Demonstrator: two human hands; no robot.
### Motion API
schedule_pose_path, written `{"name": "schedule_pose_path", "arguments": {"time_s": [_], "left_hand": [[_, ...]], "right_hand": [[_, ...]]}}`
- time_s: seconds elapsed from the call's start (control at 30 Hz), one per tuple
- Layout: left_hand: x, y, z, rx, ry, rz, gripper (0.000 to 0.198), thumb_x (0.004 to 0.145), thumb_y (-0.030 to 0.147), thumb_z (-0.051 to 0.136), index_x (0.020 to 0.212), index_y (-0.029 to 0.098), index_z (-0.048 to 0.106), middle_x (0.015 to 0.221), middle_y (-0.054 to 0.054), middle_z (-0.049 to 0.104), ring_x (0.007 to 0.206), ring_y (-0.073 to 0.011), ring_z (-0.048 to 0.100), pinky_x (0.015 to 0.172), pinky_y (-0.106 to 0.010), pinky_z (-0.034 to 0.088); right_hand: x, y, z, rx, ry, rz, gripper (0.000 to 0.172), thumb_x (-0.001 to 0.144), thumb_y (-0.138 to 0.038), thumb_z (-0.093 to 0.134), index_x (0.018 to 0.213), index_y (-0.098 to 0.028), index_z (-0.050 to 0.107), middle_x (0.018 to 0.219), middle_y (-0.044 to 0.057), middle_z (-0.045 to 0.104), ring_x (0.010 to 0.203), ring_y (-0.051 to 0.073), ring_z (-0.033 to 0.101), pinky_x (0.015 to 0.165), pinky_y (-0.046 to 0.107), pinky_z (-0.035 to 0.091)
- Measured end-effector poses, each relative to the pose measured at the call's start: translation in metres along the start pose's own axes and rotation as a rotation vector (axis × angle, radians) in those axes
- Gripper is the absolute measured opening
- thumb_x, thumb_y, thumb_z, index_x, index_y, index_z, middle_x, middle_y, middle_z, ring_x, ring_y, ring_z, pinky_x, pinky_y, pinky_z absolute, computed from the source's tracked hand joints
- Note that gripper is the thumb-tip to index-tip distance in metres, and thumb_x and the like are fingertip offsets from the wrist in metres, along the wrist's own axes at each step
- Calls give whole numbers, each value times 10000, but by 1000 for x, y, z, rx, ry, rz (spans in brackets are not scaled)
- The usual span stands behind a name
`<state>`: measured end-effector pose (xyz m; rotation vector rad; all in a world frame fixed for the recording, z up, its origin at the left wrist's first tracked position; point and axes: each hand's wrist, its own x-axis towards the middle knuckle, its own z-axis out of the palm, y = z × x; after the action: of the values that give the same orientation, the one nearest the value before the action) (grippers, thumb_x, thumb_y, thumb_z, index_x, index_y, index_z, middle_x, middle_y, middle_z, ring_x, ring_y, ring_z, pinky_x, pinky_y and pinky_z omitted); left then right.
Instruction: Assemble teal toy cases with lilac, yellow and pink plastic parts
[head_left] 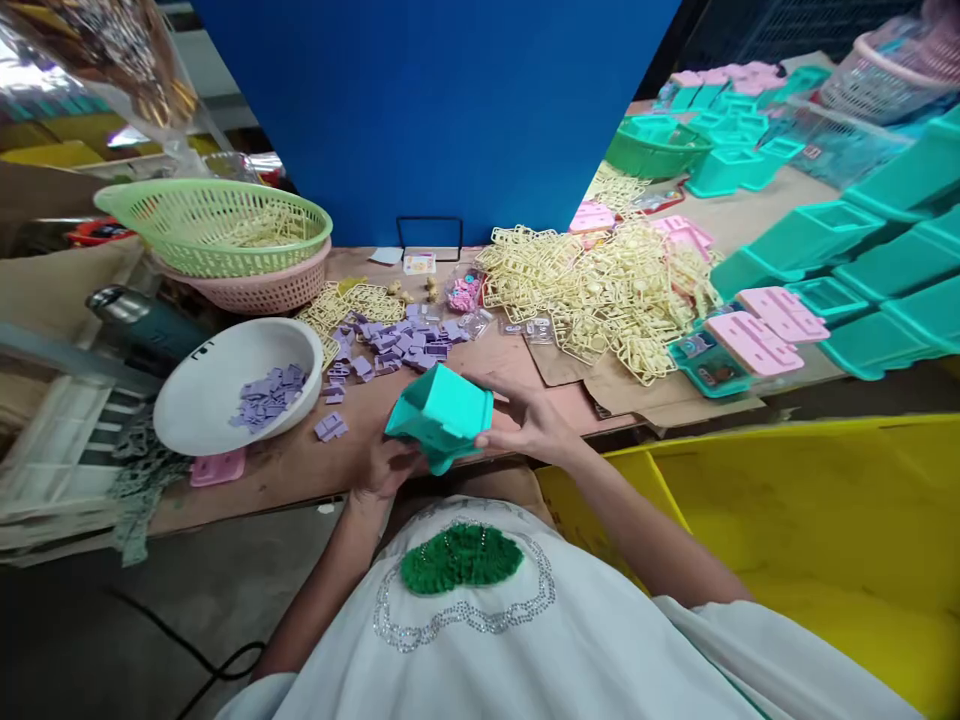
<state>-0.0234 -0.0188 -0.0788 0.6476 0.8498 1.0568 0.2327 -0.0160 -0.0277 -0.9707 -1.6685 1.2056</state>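
Between both hands, just above the table's front edge, a turquoise plastic box point(450, 405) is held tilted. My left hand point(386, 465) grips its lower left side, with the fingers partly hidden beneath it. On the right side, my right hand point(529, 425) closes on the box with its thumb near the lower corner. Beyond the box lie loose purple plastic pieces point(409, 345) in a scattered pile. A single purple piece point(330, 427) lies left of my left hand.
A white bowl point(184, 400) holds more purple pieces. Stacked green point(225, 262) and pink baskets point(262, 293) stand behind it. Cream plastic frames point(592, 290) heap up at right, near stacked turquoise boxes point(817, 235). A blue panel point(442, 110) rises behind; a yellow bin point(810, 500) sits right.
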Motion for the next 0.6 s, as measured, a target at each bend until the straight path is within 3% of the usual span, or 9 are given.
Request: {"name": "schedule_pose_path", "arguments": {"time_s": [0.07,0.13,0.23,0.3,0.37,0.47,0.53,0.6], "left_hand": [[-3,6,0,85,-17,22,512,575,239,894,1066,220,750,871,-20,798,830,-249,755,809,-390,636],[-5,15,3,202,-46,66,646,613,256,925,1226,250,722,1128,-50,807,1088,-285,747,963,-390,619],[-7,28,7,410,-92,173,800,681,310,938,1411,253,617,1463,-88,678,1389,-323,615,1166,-413,524],[-4,31,7,567,-101,251,818,741,379,913,1463,237,556,1514,-115,636,1414,-326,600,1192,-430,508],[1,27,3,679,-80,317,817,774,424,892,1477,231,525,1502,-129,638,1394,-322,620,1179,-434,522],[13,12,-8,768,-27,393,850,796,445,872,1524,248,480,1570,-142,576,1459,-326,567,1231,-455,469],[20,1,-16,782,-6,395,884,805,455,860,1561,258,446,1627,-151,513,1523,-333,498,1280,-482,400],[25,-8,-22,793,8,388,916,803,473,859,1582,255,428,1636,-163,497,1556,-343,453,1300,-504,359]], "right_hand": [[0,-4,9,-75,37,-39,872,807,-643,851,1547,-268,583,1471,145,651,1361,353,620,1143,508,521],[1,-2,13,-201,60,-105,874,793,-588,886,1543,-258,582,1427,152,666,1305,341,644,1104,492,543],[6,13,13,-285,60,-187,813,817,-545,876,1513,-228,598,1336,146,705,1199,309,687,1039,442,579],[10,27,11,-272,47,-203,791,852,-568,835,1519,-224,585,1336,144,716,1196,303,699,1037,430,584],[13,37,7,-279,-1,-210,880,817,-635,842,1544,-228,560,1379,156,706,1255,325,687,1066,454,576],[18,42,-12,-367,-19,-222,946,794,-667,845,1577,-245,522,1488,179,647,1376,350,623,1119,511,548],[21,40,-34,-448,104,-220,780,885,-606,794,1542,-257,561,1476,172,661,1360,329,638,1097,518,560],[26,39,-60,-530,273,-193,545,962,-529,732,1421,-243,668,1345,158,737,1223,299,712,1012,487,602]]}}
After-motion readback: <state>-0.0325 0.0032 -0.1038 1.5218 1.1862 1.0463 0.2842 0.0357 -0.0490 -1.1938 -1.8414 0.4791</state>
